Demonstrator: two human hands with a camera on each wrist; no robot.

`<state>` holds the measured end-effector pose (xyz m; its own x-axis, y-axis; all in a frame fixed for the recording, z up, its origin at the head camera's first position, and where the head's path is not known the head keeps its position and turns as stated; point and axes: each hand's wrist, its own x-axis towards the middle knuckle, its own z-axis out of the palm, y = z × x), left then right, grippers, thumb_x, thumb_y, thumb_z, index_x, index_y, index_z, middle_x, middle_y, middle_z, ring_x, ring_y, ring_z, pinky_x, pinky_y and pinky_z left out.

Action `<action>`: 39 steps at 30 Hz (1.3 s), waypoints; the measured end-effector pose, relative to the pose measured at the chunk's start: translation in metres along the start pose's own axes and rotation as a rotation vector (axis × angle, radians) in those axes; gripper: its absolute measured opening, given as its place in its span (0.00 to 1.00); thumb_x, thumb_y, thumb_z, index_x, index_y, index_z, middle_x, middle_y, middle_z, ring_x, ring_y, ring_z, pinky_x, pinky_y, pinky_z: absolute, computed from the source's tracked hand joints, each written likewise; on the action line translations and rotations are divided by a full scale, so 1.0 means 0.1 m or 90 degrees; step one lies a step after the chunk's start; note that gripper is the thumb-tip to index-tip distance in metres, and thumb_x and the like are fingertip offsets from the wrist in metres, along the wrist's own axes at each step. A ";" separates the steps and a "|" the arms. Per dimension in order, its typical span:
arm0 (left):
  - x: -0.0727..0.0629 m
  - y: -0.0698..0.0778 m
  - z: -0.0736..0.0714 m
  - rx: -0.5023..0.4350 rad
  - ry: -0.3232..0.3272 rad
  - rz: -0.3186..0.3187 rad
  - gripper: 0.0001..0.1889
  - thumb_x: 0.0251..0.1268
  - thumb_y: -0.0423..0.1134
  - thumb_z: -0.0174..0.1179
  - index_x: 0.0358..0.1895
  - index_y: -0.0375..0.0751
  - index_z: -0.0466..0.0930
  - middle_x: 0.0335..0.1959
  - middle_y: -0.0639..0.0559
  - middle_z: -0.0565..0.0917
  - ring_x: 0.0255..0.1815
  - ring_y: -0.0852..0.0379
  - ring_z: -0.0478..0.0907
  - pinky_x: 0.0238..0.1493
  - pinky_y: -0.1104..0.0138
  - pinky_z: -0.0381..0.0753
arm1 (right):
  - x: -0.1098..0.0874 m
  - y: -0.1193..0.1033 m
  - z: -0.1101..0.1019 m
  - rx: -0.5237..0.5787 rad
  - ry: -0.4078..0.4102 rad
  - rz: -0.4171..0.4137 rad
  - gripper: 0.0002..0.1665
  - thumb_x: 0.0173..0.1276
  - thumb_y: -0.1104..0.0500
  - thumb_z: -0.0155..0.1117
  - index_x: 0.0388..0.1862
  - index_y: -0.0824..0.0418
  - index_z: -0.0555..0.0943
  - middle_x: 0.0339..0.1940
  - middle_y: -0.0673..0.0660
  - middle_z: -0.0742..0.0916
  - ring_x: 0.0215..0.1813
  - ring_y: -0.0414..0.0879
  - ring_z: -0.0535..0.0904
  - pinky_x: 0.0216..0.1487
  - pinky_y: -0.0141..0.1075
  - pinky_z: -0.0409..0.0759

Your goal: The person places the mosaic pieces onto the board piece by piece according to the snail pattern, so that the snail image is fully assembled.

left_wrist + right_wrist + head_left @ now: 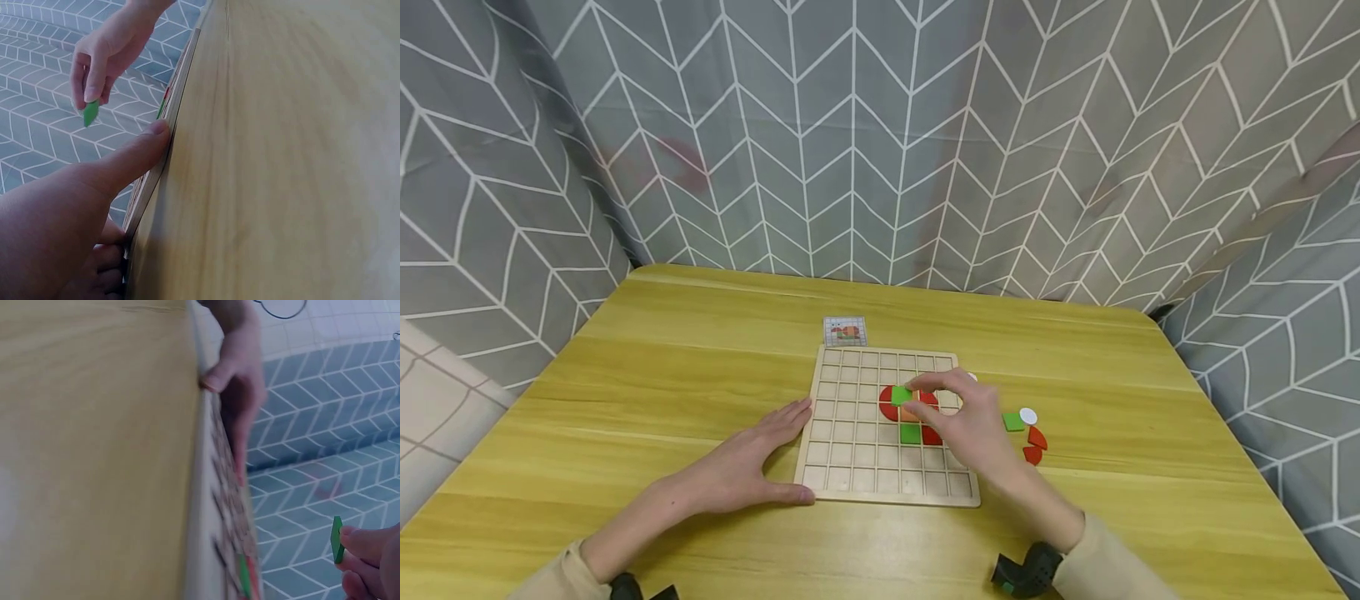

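Observation:
A wooden grid board (850, 454) lies flat on the table. My right hand (964, 421) pinches a green square tile (901, 396) between thumb and fingertips. In both wrist views that tile (337, 539) is held up above the board. My left hand (741, 467) rests along the board's left edge, fingers straight, with the thumb (147, 147) against the front corner. Set in the board are red pieces (888, 408), an orange piece (910, 412) and another green square (911, 434). The right hand hides part of this group.
A small printed pattern card (845, 331) lies behind the board. Right of the board are a loose green square (1013, 422), a white round piece (1028, 416) and red rounded pieces (1037, 437). A patterned grey curtain (880, 150) hangs behind the table (700, 358).

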<state>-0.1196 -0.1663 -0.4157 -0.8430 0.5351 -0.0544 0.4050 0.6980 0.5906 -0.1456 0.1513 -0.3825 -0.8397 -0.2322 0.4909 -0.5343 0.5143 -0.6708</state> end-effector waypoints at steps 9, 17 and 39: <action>0.00 0.01 0.00 0.005 0.001 0.002 0.59 0.50 0.75 0.62 0.80 0.42 0.53 0.82 0.49 0.51 0.81 0.41 0.50 0.75 0.40 0.56 | -0.11 0.16 0.23 0.024 -0.042 -0.051 0.15 0.53 0.63 0.81 0.41 0.56 0.88 0.32 0.48 0.88 0.37 0.45 0.82 0.34 0.36 0.81; 0.00 0.01 0.01 0.006 0.001 -0.003 0.60 0.49 0.77 0.61 0.80 0.43 0.53 0.82 0.50 0.51 0.81 0.41 0.49 0.75 0.39 0.56 | -0.20 0.27 0.31 0.013 -0.071 -0.071 0.15 0.55 0.57 0.80 0.43 0.54 0.89 0.38 0.46 0.89 0.44 0.38 0.81 0.41 0.31 0.82; 0.00 0.00 0.00 0.005 0.000 -0.002 0.60 0.50 0.76 0.62 0.80 0.42 0.53 0.82 0.50 0.51 0.81 0.42 0.49 0.75 0.41 0.56 | -0.22 0.31 0.32 -0.019 -0.078 -0.102 0.15 0.53 0.60 0.81 0.40 0.56 0.88 0.35 0.47 0.88 0.41 0.40 0.80 0.42 0.32 0.81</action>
<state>-0.1197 -0.1659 -0.4161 -0.8438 0.5336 -0.0564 0.4058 0.7033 0.5837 -0.1468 0.1455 -0.4314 -0.7509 -0.4109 0.5170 -0.6602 0.4867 -0.5720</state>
